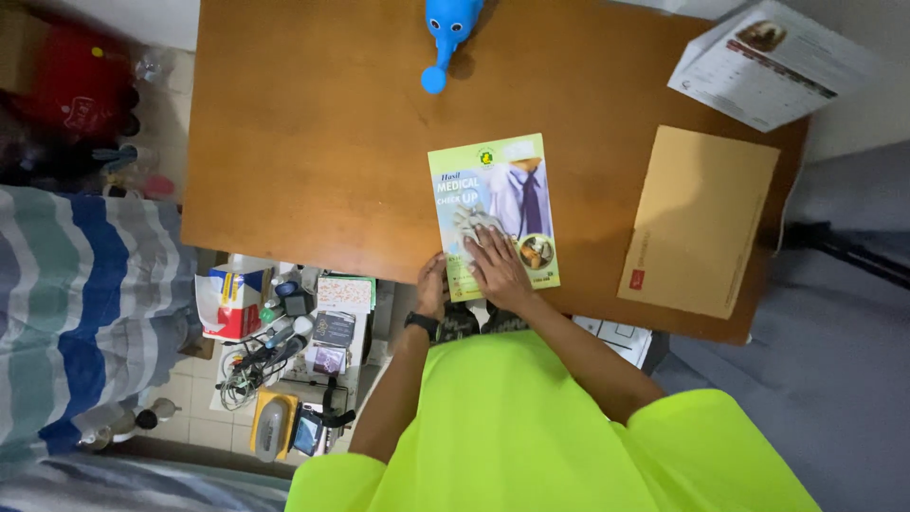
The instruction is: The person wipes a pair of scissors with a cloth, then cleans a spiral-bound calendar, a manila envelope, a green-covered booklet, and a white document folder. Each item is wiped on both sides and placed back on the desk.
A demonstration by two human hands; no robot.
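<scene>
A green and blue booklet (493,194) lies flat on the brown wooden table (313,142), near its front edge. My right hand (498,267) rests palm down on the booklet's lower part, fingers spread. At the booklet's lower left corner my left hand (433,284), with a dark watch on its wrist, grips the edge where the booklet meets the table edge. I wear a bright yellow-green shirt.
A tan envelope (700,220) lies to the right of the booklet. A white printed booklet (773,62) hangs over the far right corner. A blue elephant toy (447,33) stands at the back. Below left, a cluttered shelf (294,351) and a striped bedcover (76,313).
</scene>
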